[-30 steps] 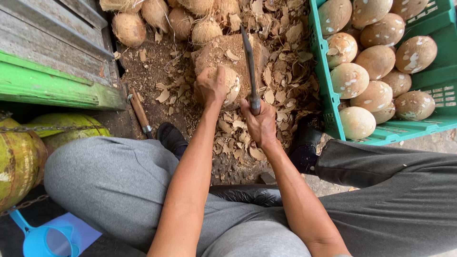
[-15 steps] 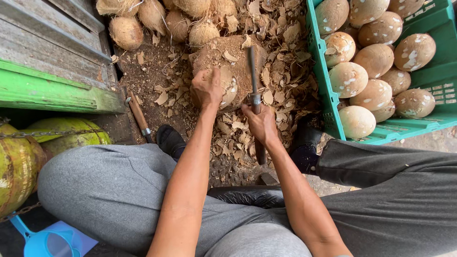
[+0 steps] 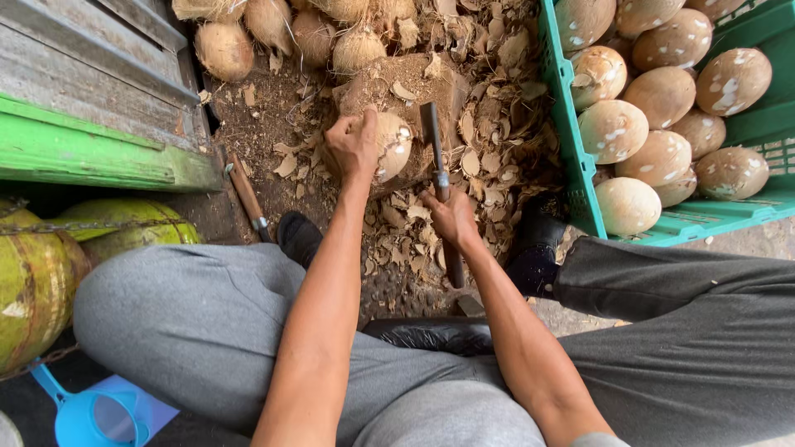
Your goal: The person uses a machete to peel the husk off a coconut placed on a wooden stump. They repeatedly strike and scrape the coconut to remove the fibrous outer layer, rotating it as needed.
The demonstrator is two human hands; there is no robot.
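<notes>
- Nearest: 1 blue scoop [image 3: 87, 414] at lower left beside grey-trousered knees; 1 black seat edge between the legs.
- 2 green unhusked coconuts [image 3: 37, 281] at far left, a chain across them.
- 2 dark shoes [image 3: 537, 244] planted either side of the work spot.
- Right hand [image 3: 451, 217] clamped round the handle of 1 heavy knife [image 3: 437, 174], blade pointing away, flat-on beside the nut.
- Left hand [image 3: 352, 145] closed over the top of 1 partly pared coconut [image 3: 391, 149], pressing it against 1 worn wooden block [image 3: 422, 91]; white flesh showing at the nut's right side.
- Hands apart, each gripping its own item.
- Judged good practice: keep left fingers on the far-left crown, clear of the blade line; take thin, shallow cuts directed away from the body; turn the nut a little after each cut; keep it seated firmly on the block.
- 1 spare tool [image 3: 247, 197] with wooden handle lying on the dirt, left of the shavings.
- Shell shavings [image 3: 489, 157] too many to count.
- 1 green crate [image 3: 571, 157] at right: 10 pared coconuts visible, some cut by the frame.
- Farthest: at least 5 brown husked coconuts [image 3: 224, 50] in a row along the top; exact tally uncertain.
</notes>
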